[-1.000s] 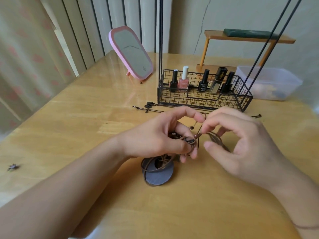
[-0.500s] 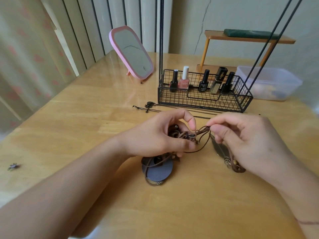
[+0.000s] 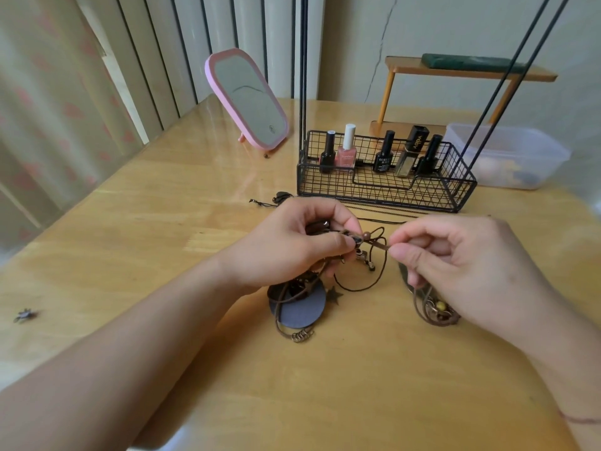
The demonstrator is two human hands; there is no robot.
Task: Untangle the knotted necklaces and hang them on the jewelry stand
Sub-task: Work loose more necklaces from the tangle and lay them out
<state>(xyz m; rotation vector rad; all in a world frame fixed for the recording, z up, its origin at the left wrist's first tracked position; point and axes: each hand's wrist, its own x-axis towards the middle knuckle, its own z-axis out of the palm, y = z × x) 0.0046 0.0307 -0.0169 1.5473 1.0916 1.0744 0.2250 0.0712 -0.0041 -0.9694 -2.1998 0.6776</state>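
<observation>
A tangle of brown cord necklaces (image 3: pixel 364 255) hangs between my hands over the wooden table (image 3: pixel 162 222). My left hand (image 3: pixel 292 245) pinches the knotted bundle near a brown bead. My right hand (image 3: pixel 455 255) pinches a cord end pulled out to the right. A dark round pendant (image 3: pixel 297 309) and a small star charm (image 3: pixel 334 294) lie on the table under the knot. Another beaded pendant (image 3: pixel 437 309) lies below my right hand. The jewelry stand (image 3: pixel 383 187) is a black wire basket with tall thin rods, just behind my hands.
Several nail polish bottles (image 3: pixel 348 151) stand in the basket. A pink mirror (image 3: pixel 247 99) leans at the back left, a clear plastic box (image 3: pixel 507 157) and a small wooden shelf (image 3: pixel 468 71) at the back right. Thin black cords (image 3: pixel 380 214) lie before the basket. A small charm (image 3: pixel 24 315) lies far left.
My right hand has moved right, drawing a cord out of the knot. The beaded pendant has come into view below it. My left hand keeps its hold.
</observation>
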